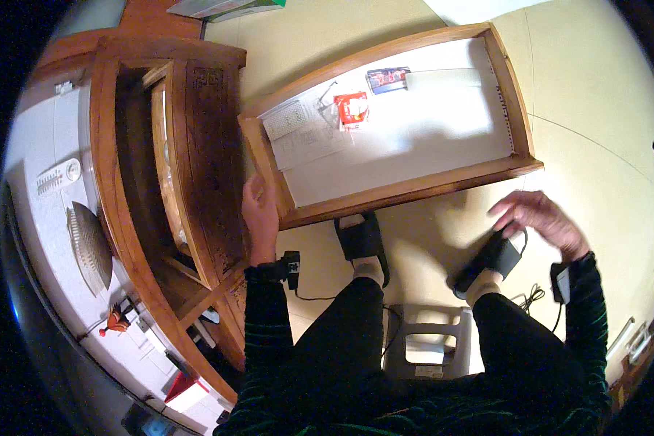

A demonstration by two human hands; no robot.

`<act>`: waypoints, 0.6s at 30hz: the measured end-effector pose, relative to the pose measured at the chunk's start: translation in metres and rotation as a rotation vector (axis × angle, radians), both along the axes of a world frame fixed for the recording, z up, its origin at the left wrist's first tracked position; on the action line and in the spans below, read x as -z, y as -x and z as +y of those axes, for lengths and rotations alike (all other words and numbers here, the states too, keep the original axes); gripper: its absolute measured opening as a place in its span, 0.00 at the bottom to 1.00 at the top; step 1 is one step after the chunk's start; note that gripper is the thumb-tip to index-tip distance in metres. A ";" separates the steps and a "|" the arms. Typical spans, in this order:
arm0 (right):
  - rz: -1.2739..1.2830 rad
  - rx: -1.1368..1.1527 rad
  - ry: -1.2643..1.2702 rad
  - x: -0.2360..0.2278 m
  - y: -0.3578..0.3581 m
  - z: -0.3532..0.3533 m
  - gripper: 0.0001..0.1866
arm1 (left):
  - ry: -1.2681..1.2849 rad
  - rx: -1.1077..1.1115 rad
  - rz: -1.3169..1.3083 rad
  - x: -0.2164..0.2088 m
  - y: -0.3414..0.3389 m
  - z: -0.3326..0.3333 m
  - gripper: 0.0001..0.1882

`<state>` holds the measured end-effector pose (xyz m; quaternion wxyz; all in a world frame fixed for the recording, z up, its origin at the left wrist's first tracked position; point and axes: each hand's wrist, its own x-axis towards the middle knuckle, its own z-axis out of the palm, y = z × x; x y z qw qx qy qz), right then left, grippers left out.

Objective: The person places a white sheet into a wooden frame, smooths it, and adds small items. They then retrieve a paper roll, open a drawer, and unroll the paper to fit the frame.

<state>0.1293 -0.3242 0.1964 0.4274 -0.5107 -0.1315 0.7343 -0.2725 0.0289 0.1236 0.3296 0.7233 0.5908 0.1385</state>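
Note:
A wooden drawer (407,192), pulled out of its cabinet, lies ahead of my feet with a white-lined bottom. My left hand (260,211) is at its near left corner, fingers curled against the wooden end panel; part of the grip is hidden. Off the near right corner my right hand (543,218), slightly blurred, hovers with bent fingers apart and nothing visible in them. Inside the drawer are a red-and-white packet (352,109), a dark printed packet (388,80), a pale flat strip (443,79) and printed paper sheets (298,134) at the left end.
Left stands a carved wooden cabinet (211,167) with a partly open drawer (168,160). Its white top bears a thermometer (59,176), a woven fan (89,247) and a red ornament (115,320). A grey plastic stool (429,320) is between my legs; a cable (532,296) lies by my right slipper (490,261).

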 end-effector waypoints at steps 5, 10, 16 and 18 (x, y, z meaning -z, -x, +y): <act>0.119 0.298 0.139 0.045 0.064 -0.007 0.42 | 0.245 0.077 0.184 0.037 0.050 0.011 0.27; 0.205 0.585 0.196 0.080 0.070 0.014 0.34 | 0.258 0.109 0.290 0.054 0.066 0.033 0.29; 0.255 0.719 0.202 0.101 0.079 0.037 0.18 | 0.499 -0.036 0.079 0.058 0.065 0.038 0.29; 0.258 0.731 0.211 0.104 0.083 0.040 0.15 | 0.367 0.028 0.252 0.045 0.055 0.031 0.26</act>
